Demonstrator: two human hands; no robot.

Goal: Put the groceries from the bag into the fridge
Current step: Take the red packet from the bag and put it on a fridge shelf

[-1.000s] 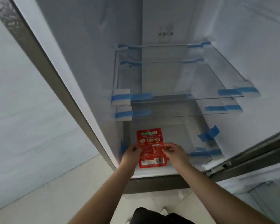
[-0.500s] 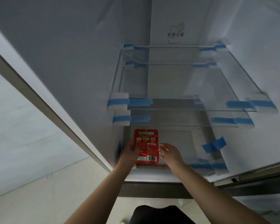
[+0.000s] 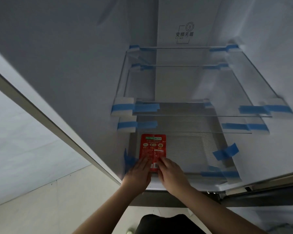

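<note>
A flat red food packet (image 3: 153,147) with a green label strip lies on the ribbed bottom shelf (image 3: 193,149) of the open fridge, near its left wall. My left hand (image 3: 139,173) rests on the packet's lower left corner and my right hand (image 3: 172,173) on its lower right corner, fingers laid flat over its near edge by the barcode. The grocery bag is out of view.
Two glass shelves (image 3: 201,115) hang above the bottom shelf, fixed with blue tape (image 3: 146,107) and white foam blocks (image 3: 123,107). The fridge's left wall (image 3: 74,73) stands close beside the packet. Pale floor tiles (image 3: 41,200) show at lower left.
The packet has gone from held upright in front of the fridge to lying deeper on the bottom shelf. Both hands slid to its near edge. The camera has moved closer.
</note>
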